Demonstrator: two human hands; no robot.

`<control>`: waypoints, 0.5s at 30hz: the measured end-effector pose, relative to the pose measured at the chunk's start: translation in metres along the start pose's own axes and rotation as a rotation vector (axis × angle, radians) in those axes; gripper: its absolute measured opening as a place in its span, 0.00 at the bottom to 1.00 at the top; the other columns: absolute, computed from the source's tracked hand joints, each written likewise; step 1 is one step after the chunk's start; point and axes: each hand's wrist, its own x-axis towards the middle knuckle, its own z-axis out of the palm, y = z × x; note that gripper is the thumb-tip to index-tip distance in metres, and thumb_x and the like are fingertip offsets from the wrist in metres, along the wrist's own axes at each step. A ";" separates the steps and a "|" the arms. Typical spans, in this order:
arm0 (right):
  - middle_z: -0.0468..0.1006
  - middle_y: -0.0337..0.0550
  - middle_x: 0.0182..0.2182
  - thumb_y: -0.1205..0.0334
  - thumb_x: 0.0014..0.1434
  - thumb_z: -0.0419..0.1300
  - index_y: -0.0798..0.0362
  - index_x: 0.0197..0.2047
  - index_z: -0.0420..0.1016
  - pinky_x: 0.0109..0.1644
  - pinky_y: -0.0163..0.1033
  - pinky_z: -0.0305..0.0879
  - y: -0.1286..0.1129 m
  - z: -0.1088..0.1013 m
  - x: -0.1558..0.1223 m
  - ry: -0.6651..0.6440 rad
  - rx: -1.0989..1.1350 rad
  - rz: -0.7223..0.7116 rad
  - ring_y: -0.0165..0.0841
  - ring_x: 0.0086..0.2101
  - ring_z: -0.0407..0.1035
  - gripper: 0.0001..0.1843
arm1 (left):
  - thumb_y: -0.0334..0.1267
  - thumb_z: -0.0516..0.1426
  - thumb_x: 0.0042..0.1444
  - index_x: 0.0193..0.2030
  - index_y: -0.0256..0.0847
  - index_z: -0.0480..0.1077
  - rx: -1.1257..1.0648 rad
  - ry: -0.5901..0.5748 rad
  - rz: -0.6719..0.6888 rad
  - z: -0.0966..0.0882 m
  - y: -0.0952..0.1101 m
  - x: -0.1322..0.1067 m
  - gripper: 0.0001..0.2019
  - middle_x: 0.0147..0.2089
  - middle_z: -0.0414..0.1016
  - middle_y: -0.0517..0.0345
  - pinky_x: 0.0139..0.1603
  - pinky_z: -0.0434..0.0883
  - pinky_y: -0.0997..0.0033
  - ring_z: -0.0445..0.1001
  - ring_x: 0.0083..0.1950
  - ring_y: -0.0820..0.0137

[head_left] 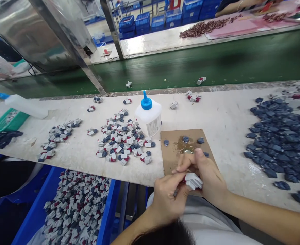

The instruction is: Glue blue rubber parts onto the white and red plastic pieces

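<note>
Between my two hands is a small grey and dark red plastic piece (194, 181), partly covered by fingers. My left hand (169, 194) pinches it from the left. My right hand (210, 175) is closed at its right side, thumb raised and fingertips meeting over the piece; what they pinch is hidden. Just beyond them lies a brown cardboard sheet (170, 158) with a wet, glossy patch and several small dark blue pieces, one of them a blue piece (185, 139). A white bottle (148, 117) with a blue nozzle cap stands upright behind the cardboard's left corner.
Left of the bottle spreads a pile of grey, red and blue pieces (121, 136). Loose dark blue pieces (280, 136) cover the table's right. A blue crate (105, 211) of similar pieces sits below the table edge. A green conveyor belt (160, 69) runs behind.
</note>
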 end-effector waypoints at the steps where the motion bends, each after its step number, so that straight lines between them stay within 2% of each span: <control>1: 0.68 0.41 0.17 0.30 0.60 0.49 0.53 0.18 0.69 0.23 0.34 0.64 0.001 0.000 -0.001 -0.016 0.005 -0.023 0.30 0.20 0.66 0.37 | 0.30 0.53 0.58 0.44 0.30 0.77 0.014 0.008 0.031 0.001 -0.001 -0.001 0.13 0.28 0.78 0.48 0.28 0.71 0.73 0.74 0.26 0.67; 3: 0.65 0.39 0.15 0.32 0.63 0.47 0.53 0.17 0.67 0.21 0.34 0.61 0.002 0.000 -0.001 -0.052 0.022 -0.059 0.29 0.18 0.63 0.37 | 0.28 0.53 0.56 0.46 0.26 0.77 0.039 0.017 0.050 0.001 -0.002 -0.001 0.15 0.27 0.77 0.47 0.27 0.71 0.73 0.73 0.25 0.67; 5: 0.64 0.39 0.16 0.33 0.64 0.45 0.52 0.18 0.67 0.21 0.34 0.60 0.005 0.003 0.001 -0.079 0.016 -0.086 0.29 0.18 0.61 0.37 | 0.28 0.53 0.55 0.42 0.26 0.78 0.040 0.007 0.021 -0.002 -0.001 0.000 0.14 0.25 0.76 0.49 0.25 0.69 0.73 0.71 0.24 0.68; 8: 0.67 0.40 0.18 0.33 0.65 0.41 0.51 0.20 0.67 0.23 0.37 0.62 0.009 0.011 0.009 -0.145 -0.064 -0.110 0.32 0.20 0.63 0.36 | 0.29 0.53 0.57 0.37 0.31 0.79 -0.019 -0.084 -0.094 -0.020 0.000 0.003 0.12 0.25 0.76 0.52 0.25 0.69 0.74 0.70 0.24 0.70; 10: 0.71 0.43 0.21 0.30 0.63 0.40 0.50 0.24 0.72 0.28 0.41 0.66 0.010 0.013 0.017 -0.165 -0.117 -0.131 0.36 0.24 0.67 0.37 | 0.29 0.54 0.58 0.39 0.34 0.79 0.027 -0.143 -0.150 -0.045 -0.004 0.006 0.11 0.28 0.79 0.53 0.29 0.71 0.74 0.73 0.26 0.69; 11: 0.73 0.45 0.24 0.29 0.62 0.39 0.49 0.27 0.75 0.31 0.43 0.68 0.010 0.011 0.021 -0.147 -0.131 -0.146 0.38 0.27 0.69 0.38 | 0.30 0.55 0.58 0.41 0.36 0.79 0.118 -0.124 -0.151 -0.060 -0.008 0.009 0.11 0.32 0.80 0.53 0.31 0.72 0.74 0.75 0.29 0.68; 13: 0.78 0.49 0.31 0.28 0.61 0.38 0.45 0.33 0.79 0.37 0.48 0.70 0.014 -0.004 0.028 -0.056 -0.143 -0.162 0.43 0.33 0.72 0.38 | 0.31 0.56 0.58 0.45 0.39 0.78 0.435 0.018 -0.129 -0.094 -0.018 0.017 0.12 0.42 0.81 0.49 0.39 0.75 0.69 0.77 0.40 0.63; 15: 0.80 0.51 0.36 0.31 0.63 0.36 0.40 0.38 0.79 0.39 0.52 0.71 0.025 -0.034 0.031 0.076 -0.181 -0.133 0.46 0.36 0.74 0.35 | 0.32 0.56 0.57 0.47 0.40 0.78 0.784 0.161 -0.123 -0.126 -0.029 0.031 0.13 0.52 0.76 0.43 0.48 0.74 0.58 0.74 0.52 0.55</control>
